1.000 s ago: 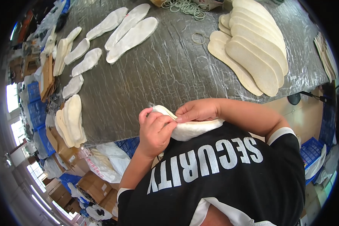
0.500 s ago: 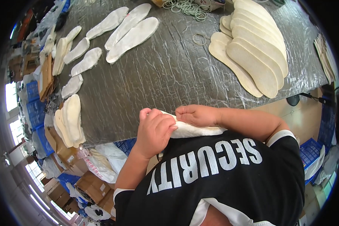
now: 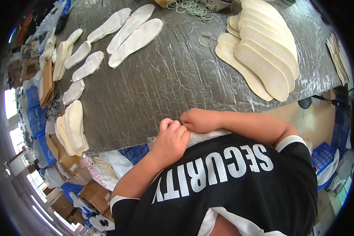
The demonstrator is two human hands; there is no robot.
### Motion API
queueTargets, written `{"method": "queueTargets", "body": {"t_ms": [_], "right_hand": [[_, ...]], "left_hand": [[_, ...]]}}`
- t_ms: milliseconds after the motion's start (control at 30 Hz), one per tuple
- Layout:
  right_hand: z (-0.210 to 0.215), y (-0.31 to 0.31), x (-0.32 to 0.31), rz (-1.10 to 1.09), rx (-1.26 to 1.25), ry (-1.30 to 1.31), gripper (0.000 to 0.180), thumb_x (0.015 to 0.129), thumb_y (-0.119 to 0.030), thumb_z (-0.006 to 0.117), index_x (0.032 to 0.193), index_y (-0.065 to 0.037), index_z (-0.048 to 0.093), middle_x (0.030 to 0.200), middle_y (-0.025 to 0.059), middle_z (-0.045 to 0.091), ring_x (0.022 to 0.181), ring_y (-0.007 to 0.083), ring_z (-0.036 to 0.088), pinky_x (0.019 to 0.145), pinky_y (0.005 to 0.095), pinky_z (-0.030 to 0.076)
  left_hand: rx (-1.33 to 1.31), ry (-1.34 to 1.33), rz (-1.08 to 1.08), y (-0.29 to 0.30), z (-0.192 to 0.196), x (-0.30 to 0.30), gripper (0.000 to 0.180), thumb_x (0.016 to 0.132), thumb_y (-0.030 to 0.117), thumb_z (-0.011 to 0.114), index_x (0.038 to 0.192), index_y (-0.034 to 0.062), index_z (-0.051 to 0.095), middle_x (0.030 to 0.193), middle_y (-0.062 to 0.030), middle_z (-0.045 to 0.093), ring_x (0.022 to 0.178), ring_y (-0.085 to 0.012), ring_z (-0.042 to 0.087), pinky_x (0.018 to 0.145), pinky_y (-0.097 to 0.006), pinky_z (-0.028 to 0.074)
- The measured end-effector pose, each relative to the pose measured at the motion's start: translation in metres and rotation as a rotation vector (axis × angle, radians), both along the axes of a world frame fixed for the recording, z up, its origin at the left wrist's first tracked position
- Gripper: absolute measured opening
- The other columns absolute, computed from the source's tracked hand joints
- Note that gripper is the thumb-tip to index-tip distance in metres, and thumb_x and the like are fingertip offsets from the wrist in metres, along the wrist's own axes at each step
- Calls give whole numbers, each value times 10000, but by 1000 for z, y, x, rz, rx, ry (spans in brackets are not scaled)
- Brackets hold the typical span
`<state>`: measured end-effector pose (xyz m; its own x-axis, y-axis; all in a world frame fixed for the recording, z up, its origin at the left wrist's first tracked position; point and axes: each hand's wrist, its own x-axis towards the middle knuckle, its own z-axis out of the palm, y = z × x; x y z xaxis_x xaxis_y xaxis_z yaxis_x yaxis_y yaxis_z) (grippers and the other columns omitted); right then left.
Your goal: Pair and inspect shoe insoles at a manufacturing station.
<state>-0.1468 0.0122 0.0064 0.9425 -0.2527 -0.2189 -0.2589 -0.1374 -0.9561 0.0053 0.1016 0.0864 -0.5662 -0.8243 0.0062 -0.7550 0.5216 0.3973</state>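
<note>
The pale, flat, cream-coloured insole (image 3: 208, 135) is lying at the near edge of the table, pressed against the person's black printed shirt (image 3: 232, 185) and mostly hidden under both hands. The left hand (image 3: 171, 139) is curling its fingers over the insole's end in a closed, bunched grip, and the right hand (image 3: 198, 120) is pinching the same end just beside it, knuckles touching the left hand. To do this well, the person is probably best keeping both thumbs close together on the edge and working it with small, even pressure, so the soft piece is not creasing; this is a judgement, since the fingertips themselves are out of sight.

The grey, crinkled plastic-covered table (image 3: 165, 78) is spreading outward from there. A fanned stack of tan insoles (image 3: 263, 59) is lying to the far right, well apart from the hands, and three white insoles (image 3: 133, 31) are lying at the far middle. A loose rubber band (image 3: 205, 41) is resting near the tan stack, below a heap of bands (image 3: 190, 7). More white insoles (image 3: 72, 126) are piling along the left edge. Nothing is lying between the hands and these; only the shirt and the table edge are crowding the work.
</note>
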Motion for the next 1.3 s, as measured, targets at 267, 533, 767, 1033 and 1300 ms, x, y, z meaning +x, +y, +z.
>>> {"method": "queueTargets", "body": {"t_ms": [267,533,767,1033,1300], "right_hand": [[12,4,-8,-109,228,-9,170,874,-168,554,840,-4,585,781,204,610,725,327,587,685,421,444],[35,-9,-26,-38,222,-79,206,886,-207,579,891,-1,591,784,209,613,740,376,594,681,426,451],[36,-6,-27,-20,-87,-19,202,826,-174,628,981,-45,609,734,175,626,708,373,603,636,438,450],[46,-17,-30,-34,-44,13,187,844,-170,591,975,-40,622,773,192,635,772,382,610,695,460,456],[42,-18,-30,-56,-49,-105,159,844,-167,597,954,-53,614,727,177,622,727,379,601,655,464,445]], "left_hand": [[57,227,225,2,-11,4,152,719,1,617,821,33,508,839,-122,524,847,-318,522,886,-466,407],[116,210,336,5,-11,3,129,724,4,615,809,27,520,807,-121,529,836,-320,545,901,-485,422],[124,284,392,5,-15,7,161,716,3,656,842,30,560,809,-120,545,831,-298,559,873,-459,446],[171,301,355,-14,9,21,341,645,128,781,936,50,621,890,-66,639,847,-248,613,941,-447,420],[275,310,368,-11,10,23,273,692,145,747,910,41,618,898,-94,659,859,-258,617,961,-453,401]]}}
